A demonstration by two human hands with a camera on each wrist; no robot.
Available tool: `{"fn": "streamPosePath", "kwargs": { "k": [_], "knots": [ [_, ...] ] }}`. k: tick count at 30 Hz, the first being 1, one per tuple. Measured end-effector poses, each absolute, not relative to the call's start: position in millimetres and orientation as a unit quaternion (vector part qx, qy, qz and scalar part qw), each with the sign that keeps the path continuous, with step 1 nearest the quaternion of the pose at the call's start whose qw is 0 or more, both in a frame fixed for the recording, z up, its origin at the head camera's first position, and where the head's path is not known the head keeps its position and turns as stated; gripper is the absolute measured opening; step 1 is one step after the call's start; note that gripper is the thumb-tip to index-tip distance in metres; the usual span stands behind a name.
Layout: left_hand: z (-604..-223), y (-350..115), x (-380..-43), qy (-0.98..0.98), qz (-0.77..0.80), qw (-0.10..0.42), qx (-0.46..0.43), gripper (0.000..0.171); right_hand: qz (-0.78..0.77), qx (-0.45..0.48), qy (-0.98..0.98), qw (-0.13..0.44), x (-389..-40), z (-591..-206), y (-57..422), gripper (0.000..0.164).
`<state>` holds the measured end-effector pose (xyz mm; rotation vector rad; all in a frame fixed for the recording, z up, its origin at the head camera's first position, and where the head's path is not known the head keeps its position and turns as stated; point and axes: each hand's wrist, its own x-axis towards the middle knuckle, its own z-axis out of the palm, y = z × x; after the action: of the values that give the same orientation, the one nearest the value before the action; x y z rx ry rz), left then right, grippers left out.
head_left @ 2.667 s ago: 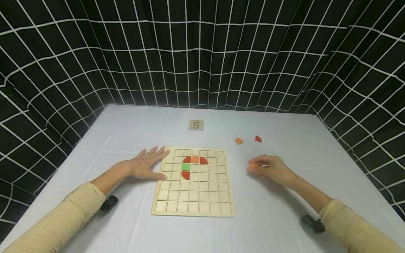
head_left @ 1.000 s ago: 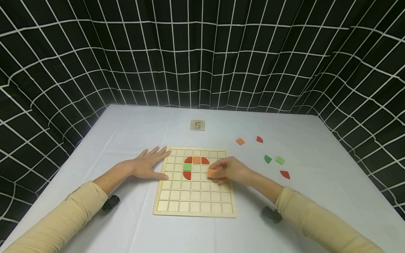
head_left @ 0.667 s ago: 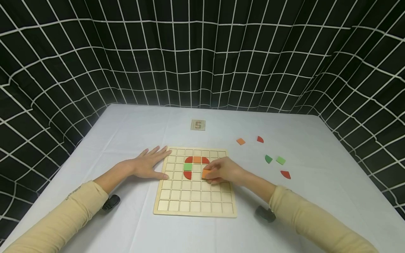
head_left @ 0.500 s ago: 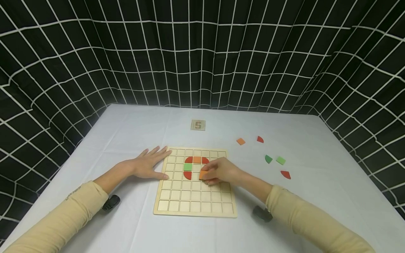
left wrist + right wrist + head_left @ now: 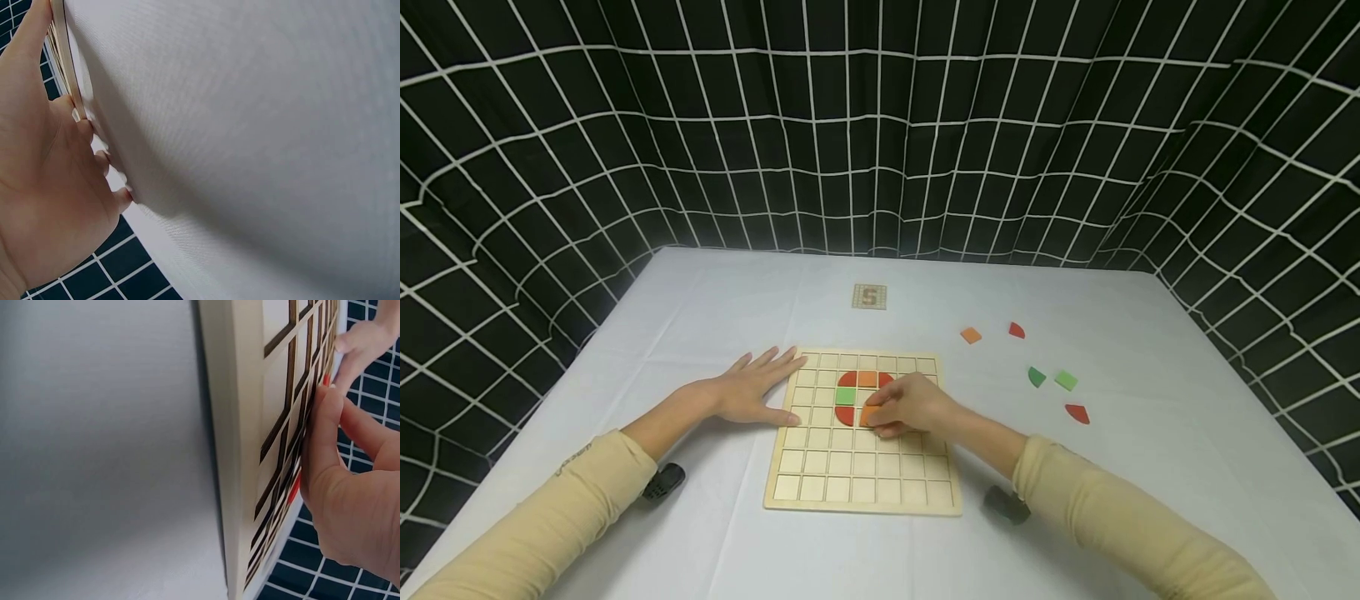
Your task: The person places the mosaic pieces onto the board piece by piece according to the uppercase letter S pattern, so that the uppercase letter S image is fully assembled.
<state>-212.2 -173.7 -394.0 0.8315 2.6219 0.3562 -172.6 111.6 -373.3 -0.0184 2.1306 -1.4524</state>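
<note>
Readable sign: one brown character [image 5: 869, 297], a 5 or an S, cannot tell which | borne by: small gridded square [image 5: 857, 302], beyond the far edge of the grid board [image 5: 864, 463] | second marking: small dark lettering [image 5: 574, 459] on left sleeve [image 5: 542, 521], left of grid board, too small to read

Resting the left hand [image 5: 748, 396] palm down, splaying its 4 fingers [image 5: 772, 373] forward and inward, and holding its thumb [image 5: 778, 417] apart from them, pointing toward the right hand [image 5: 917, 404]. Pinching with the bent fingers and thumb of that hand, to the left hand's right and apart from it. Slanting the left forearm [image 5: 661, 427] and the right forearm [image 5: 989, 437] inward from behind the hands.
</note>
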Motion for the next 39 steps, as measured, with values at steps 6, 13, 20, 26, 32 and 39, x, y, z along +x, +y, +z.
{"fn": "streamPosePath", "kwargs": {
  "k": [6,13,20,26,32,39],
  "knots": [
    [-396,-174,-212,0.93,0.13,0.18,0.294,0.103,-0.526,-0.01,0.808,0.264,-171,-372,107,0.021],
    [-391,-173,-211,0.93,0.125,0.183,0.294,0.101,-0.527,-0.008,0.81,0.257,-171,-372,106,0.02],
    [-390,-172,-210,0.93,0.127,0.184,0.292,0.101,-0.538,-0.005,0.804,0.253,-171,-373,105,0.016],
    [-390,-172,-209,0.93,0.126,0.183,0.294,0.101,-0.541,-0.007,0.802,0.252,-171,-374,108,0.015],
    [-390,-172,-210,0.93,0.124,0.186,0.291,0.101,-0.545,-0.002,0.8,0.252,-176,-377,119,0.021],
    [-389,-172,-209,0.93,0.125,0.186,0.29,0.101,-0.577,0.022,0.779,0.243,-183,-377,143,0.033]
  ]
}}
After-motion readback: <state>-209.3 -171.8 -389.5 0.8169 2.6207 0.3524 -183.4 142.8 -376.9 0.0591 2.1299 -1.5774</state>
